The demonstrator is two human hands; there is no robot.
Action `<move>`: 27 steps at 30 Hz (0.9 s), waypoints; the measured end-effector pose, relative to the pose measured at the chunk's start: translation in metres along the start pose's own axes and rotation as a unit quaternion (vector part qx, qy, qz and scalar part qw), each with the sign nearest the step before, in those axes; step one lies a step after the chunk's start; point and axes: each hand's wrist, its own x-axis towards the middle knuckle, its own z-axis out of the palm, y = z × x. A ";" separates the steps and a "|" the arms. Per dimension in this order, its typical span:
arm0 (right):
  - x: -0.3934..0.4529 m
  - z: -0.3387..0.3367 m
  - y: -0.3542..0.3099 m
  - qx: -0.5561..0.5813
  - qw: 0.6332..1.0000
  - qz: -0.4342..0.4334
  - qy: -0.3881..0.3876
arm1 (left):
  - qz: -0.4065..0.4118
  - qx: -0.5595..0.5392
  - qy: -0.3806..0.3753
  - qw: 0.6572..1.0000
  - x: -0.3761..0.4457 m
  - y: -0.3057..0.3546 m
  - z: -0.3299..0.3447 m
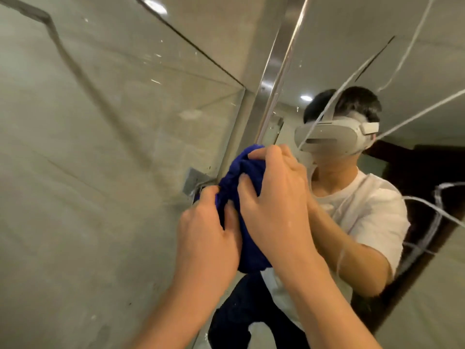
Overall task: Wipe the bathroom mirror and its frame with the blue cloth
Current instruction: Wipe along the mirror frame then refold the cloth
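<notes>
A bunched blue cloth (241, 195) is pressed against the left edge of the mirror (415, 59), right at its silver metal frame (273, 69). My left hand (207, 238) grips the cloth's lower left side with curled fingers. My right hand (273, 197) is curled over its top and right side. Most of the cloth is hidden under both hands. The frame runs up and to the right from the cloth. The mirror glass carries white streaks and shows a person's reflection.
A tiled wall (88, 185) with glossy grey tiles fills the left half of the view. A small grey metal bracket (195, 182) sticks out of the wall just left of the cloth. A dark doorway shows in the mirror at the right.
</notes>
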 end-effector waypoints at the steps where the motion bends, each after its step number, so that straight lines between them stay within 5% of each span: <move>1: 0.012 -0.005 0.002 0.013 1.000 -0.005 -0.010 | -0.008 0.001 -0.005 1.000 0.005 0.008 -0.001; 7: 0.048 -0.036 -0.020 -0.004 0.999 -0.019 0.035 | -0.007 -0.007 -0.007 1.000 0.044 0.052 -0.007; 18: 0.010 -0.017 -0.017 0.004 0.999 0.015 -0.029 | -0.069 -0.041 -0.039 0.996 0.016 0.028 -0.010; 27: 0.065 -0.040 -0.010 0.001 1.000 0.029 -0.012 | -0.054 -0.032 -0.023 0.998 0.052 0.062 -0.012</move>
